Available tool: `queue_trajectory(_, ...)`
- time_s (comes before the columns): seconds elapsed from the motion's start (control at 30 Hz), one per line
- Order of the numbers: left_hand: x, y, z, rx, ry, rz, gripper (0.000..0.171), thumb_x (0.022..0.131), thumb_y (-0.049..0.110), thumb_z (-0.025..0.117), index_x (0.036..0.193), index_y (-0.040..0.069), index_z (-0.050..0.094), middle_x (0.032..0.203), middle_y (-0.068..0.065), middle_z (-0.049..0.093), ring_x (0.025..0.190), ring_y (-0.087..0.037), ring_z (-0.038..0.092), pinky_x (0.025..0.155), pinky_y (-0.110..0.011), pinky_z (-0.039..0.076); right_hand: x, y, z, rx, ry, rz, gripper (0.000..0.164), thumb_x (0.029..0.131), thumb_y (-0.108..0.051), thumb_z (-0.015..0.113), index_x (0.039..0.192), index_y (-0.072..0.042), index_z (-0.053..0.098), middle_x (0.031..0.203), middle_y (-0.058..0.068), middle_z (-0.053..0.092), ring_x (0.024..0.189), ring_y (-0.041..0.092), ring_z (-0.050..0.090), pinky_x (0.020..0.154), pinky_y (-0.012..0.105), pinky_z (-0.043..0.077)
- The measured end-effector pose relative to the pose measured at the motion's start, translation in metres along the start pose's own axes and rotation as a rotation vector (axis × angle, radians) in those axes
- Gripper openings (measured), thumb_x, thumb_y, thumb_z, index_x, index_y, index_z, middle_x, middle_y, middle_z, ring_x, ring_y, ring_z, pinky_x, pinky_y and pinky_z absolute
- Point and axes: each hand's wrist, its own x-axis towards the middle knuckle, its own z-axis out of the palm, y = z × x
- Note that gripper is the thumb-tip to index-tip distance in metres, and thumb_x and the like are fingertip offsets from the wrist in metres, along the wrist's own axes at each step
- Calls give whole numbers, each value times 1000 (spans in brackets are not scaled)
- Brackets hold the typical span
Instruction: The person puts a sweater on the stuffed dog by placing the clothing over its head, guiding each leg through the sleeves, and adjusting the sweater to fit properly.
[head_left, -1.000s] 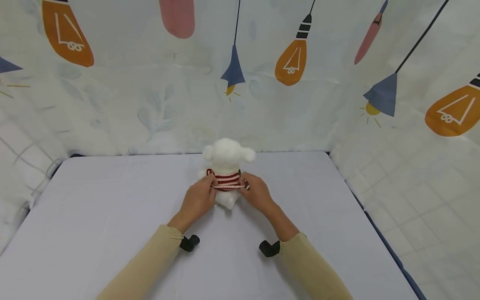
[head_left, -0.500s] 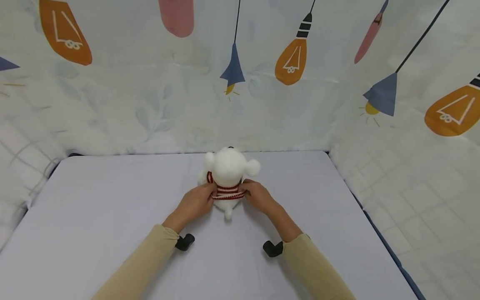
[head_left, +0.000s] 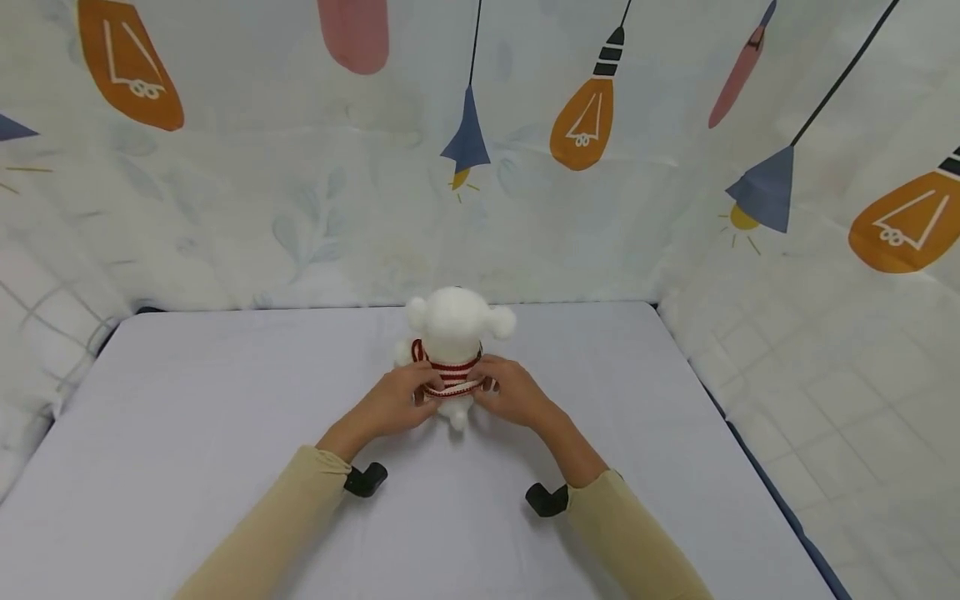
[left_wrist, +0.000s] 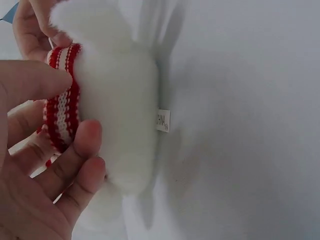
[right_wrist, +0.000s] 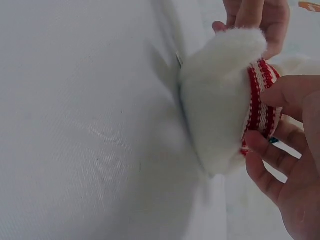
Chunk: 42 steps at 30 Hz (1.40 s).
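A white plush toy (head_left: 456, 315) with round ears and a small tail sits at the far middle of the table, its back toward me. Around its body is a red-and-white striped knitted sweater (head_left: 453, 373). My left hand (head_left: 397, 398) pinches the sweater's left side near the hem, thumb on the knit in the left wrist view. On the other side, my right hand (head_left: 513, 392) holds the hem between thumb and fingers. A small white label (left_wrist: 164, 120) sticks out from the lower plush body (left_wrist: 120, 110). The toy's front is hidden in the head view.
A white cloth covers the table (head_left: 225, 467). Close behind the toy rises a light backdrop (head_left: 360, 225) printed with lamps and bulbs. Black wrist mounts (head_left: 366, 480) jut inward beneath both sleeves. The table's right edge (head_left: 765, 475) shows dark trim.
The toy first tipped nearer to me, showing more of its tail, then leaned back slightly. Both hands have shifted a little lower on the sweater, and the left fingers have moved inward along the hem.
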Motion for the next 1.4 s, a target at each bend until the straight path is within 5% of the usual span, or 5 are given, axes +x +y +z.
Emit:
queue_trajectory(0.33,-1,6,7,-48,46,51,3,91,13,64,90,15,62,91,4,56,72,-7,53,65,-22,48,-3,1,2,56,-12,-43,10,89,-12,68,99,-13,72,105,3,64,79,15,57,67,25,50)
queue_trajectory(0.63,-5,-2,3,404,145,101,11,84,23,71,92,15,68,97,0,65,79,-15,60,63,-32,50,-2,10,3,-99,24,48,10,89,-25,70,92,-16,66,94,-5,60,76,13,59,63,18,44)
queue_trajectory(1.0,0,-18,-6,461,138,67,11,79,15,68,89,14,68,101,-3,58,78,-18,52,56,-30,42,0,22,0,-233,74,97,12,84,-9,68,88,-19,63,114,-1,57,77,11,58,61,22,45)
queue_trajectory(1.3,8,-21,-7,487,193,65,12,81,9,69,92,12,64,92,-4,60,69,-18,55,52,-31,44,11,25,2,-228,100,181,11,85,-9,67,90,-19,64,109,0,59,70,10,52,57,23,43)
queue_trajectory(1.4,8,-22,-4,492,248,-7,15,83,13,70,97,9,64,93,-6,60,69,-19,56,50,-31,45,13,24,4,-187,93,240,7,88,-13,67,93,-17,64,101,1,60,69,11,50,58,24,42)
